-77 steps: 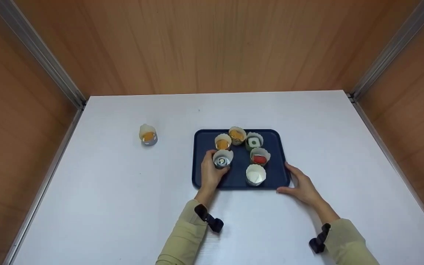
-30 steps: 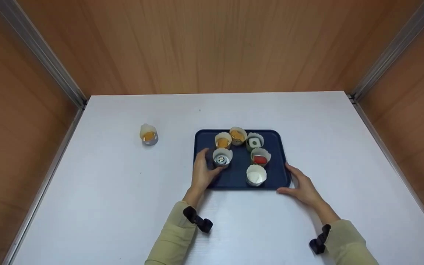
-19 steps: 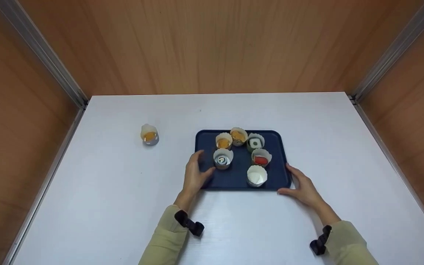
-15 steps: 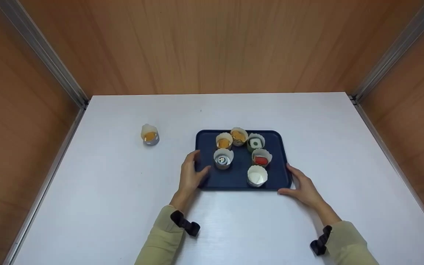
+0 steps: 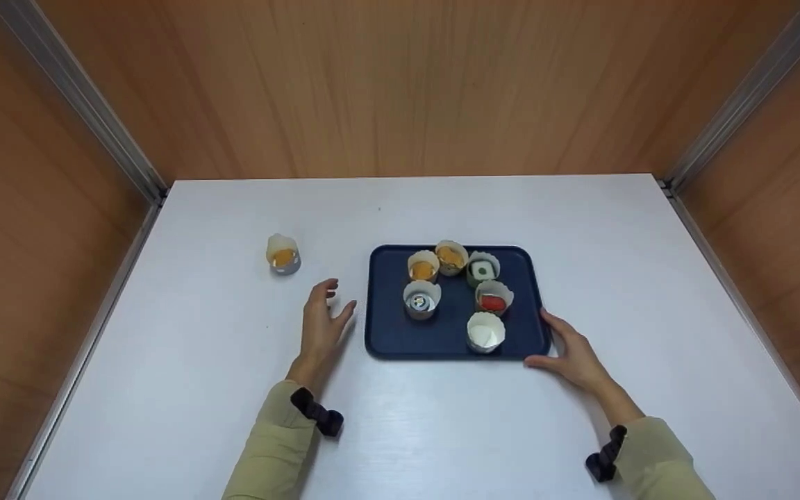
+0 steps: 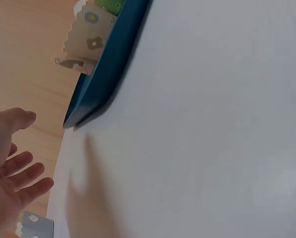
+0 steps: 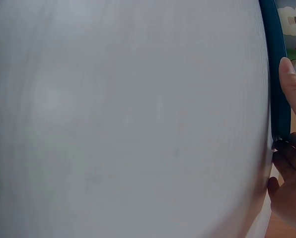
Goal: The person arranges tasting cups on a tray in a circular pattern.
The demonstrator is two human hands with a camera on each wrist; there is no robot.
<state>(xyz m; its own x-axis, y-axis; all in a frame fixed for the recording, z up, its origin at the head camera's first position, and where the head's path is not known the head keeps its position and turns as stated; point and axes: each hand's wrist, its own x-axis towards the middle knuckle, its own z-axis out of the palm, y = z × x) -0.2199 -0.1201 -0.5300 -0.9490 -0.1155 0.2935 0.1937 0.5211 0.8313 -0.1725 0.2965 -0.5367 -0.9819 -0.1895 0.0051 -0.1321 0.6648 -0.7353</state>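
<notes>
My left hand (image 5: 320, 330) hovers over the table left of the navy tray (image 5: 386, 340), fingers loosely bent and thumb apart, holding nothing. My right hand (image 5: 573, 357) grips the tray's near right corner, thumb at the front rim and fingers at the right side. On the tray stand several paper baking cups in a rough arch. The near left cup (image 5: 421, 312) holds a small round patterned piece. Two cups hold orange pieces (image 5: 450, 257), one a white square piece (image 5: 482, 271), one a red piece (image 5: 492, 303). In the near right cup (image 5: 485, 340) I see only its pale inside.
Another paper cup (image 5: 283, 254) with an orange piece in it stands alone on the white table (image 5: 185, 333), beyond and left of my left hand. Wooden panels (image 5: 400, 90) rise behind and at both sides of the table.
My left hand has let go of the near left cup and moved left, off the tray. That cup stays on the tray. The right hand keeps its place at the corner.
</notes>
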